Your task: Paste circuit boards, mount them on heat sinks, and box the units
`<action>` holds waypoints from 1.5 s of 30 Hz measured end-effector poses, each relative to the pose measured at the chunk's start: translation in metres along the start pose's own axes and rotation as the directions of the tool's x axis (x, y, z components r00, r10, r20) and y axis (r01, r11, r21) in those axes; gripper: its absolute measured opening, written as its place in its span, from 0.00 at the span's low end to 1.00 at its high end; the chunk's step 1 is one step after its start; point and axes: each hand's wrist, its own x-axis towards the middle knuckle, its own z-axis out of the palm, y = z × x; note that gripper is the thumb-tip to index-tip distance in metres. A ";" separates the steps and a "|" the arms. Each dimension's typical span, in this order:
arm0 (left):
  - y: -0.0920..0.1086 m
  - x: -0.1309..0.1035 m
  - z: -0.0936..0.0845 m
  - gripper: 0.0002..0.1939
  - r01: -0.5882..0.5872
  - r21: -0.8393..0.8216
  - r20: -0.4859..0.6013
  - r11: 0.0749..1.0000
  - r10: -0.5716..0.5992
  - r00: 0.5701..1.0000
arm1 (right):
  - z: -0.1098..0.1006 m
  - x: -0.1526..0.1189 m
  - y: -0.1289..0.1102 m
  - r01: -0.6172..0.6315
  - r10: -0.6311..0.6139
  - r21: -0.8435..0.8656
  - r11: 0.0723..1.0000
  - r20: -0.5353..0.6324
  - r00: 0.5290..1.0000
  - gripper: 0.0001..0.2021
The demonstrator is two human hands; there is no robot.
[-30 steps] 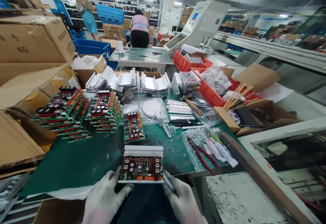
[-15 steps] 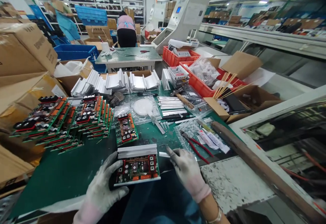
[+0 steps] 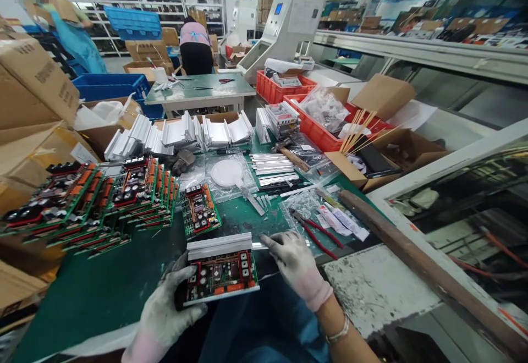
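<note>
My left hand [image 3: 167, 302], in a whitish glove, grips the left end of a heatsink housing [image 3: 220, 246] at the table's front edge. A circuit board [image 3: 218, 274] with red, black and orange parts sits inside the housing. My right hand [image 3: 295, 261], also gloved, is just right of the housing, its index finger stretched towards a small white strip [image 3: 259, 246]; its fingertips seem to press on the strip. Behind the housing a single circuit board [image 3: 201, 210] lies on the green table [image 3: 107, 291]. Stacked circuit boards [image 3: 142, 190] stand to the left.
Red-handled pliers [image 3: 315, 234], metal strips [image 3: 274, 168], a hammer [image 3: 295, 157] and a white round lid [image 3: 226, 172] lie behind my hands. White heatsinks [image 3: 185, 132] line the back. A brown bar [image 3: 396, 253] runs along the right. Two people are farther off.
The whole view has shifted slightly, with the background moving left. My left hand still holds the housing, and my right hand remains beside its right end at the white strip.
</note>
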 end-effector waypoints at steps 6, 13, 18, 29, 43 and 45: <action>-0.001 -0.001 0.001 0.25 0.094 -0.047 0.052 0.994 -0.092 0.994 | -0.002 0.002 -0.002 0.007 -0.007 0.028 1.000 -0.017 1.000 0.24; -0.002 -0.002 0.002 0.25 0.017 0.015 0.018 1.000 -0.017 1.000 | 0.001 0.012 -0.010 0.047 -0.024 0.189 0.981 -0.123 0.992 0.14; 0.000 -0.002 0.002 0.29 0.004 0.085 0.007 0.996 -0.004 1.000 | 0.000 0.012 -0.023 0.086 -0.051 0.227 0.970 -0.158 0.986 0.13; 0.016 -0.005 0.016 0.29 -0.133 0.078 -0.035 0.988 0.137 0.990 | -0.022 -0.024 -0.008 -0.580 0.651 0.395 0.712 -0.062 0.757 0.27; 0.032 -0.011 0.018 0.34 -0.026 0.017 0.014 1.000 0.026 1.000 | 0.023 -0.039 -0.045 -0.441 0.442 0.620 0.649 0.165 0.882 0.31; 0.035 -0.012 0.020 0.35 0.004 0.002 0.018 1.000 -0.004 1.000 | 0.024 -0.041 -0.042 -0.460 0.444 0.605 0.650 0.189 0.876 0.31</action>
